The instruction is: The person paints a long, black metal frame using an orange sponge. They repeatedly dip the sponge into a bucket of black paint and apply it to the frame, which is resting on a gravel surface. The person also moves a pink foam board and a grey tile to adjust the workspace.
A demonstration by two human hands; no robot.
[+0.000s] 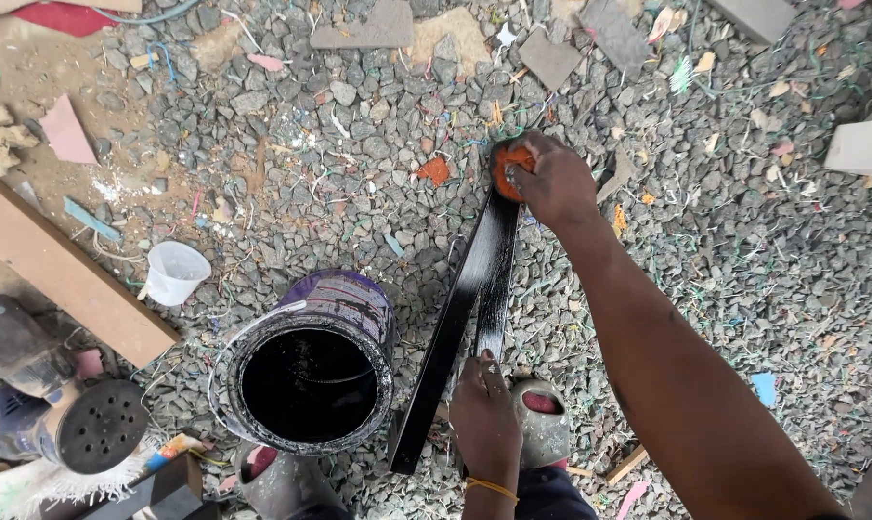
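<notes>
Right hand (551,178) is out at the far end of the work, up around twelve o'clock, fingers clenched on an orange sponge (511,166) and pressing it against the top of a long black strip (474,289). That strip is glossy, wet-looking black, and its long axis runs from about seven o'clock near the body up to twelve, leaning a touch to the right as it goes away. It looks like two faces meeting along an edge, though I can't tell the profile for sure.

Left hand (484,414) is down at six o'clock, wrapped around the strip's near end and steadying it, a thin yellow band on the wrist. So the strip lies between the two hands: left at the near end, right at the far end, with the sponge sitting right on the axis. From the sponge, the whole length of the strip stretches back toward six.

Just beside the strip, at eight o'clock, stands an open paint can (311,380) holding black liquid, purple on its side. A small white cup (174,273) lies at nine, next to a wooden plank (60,274). A sander (79,419) with a round perforated pad sits low at eight. Underneath it all, loose gravel (744,250) littered with coloured scraps.
</notes>
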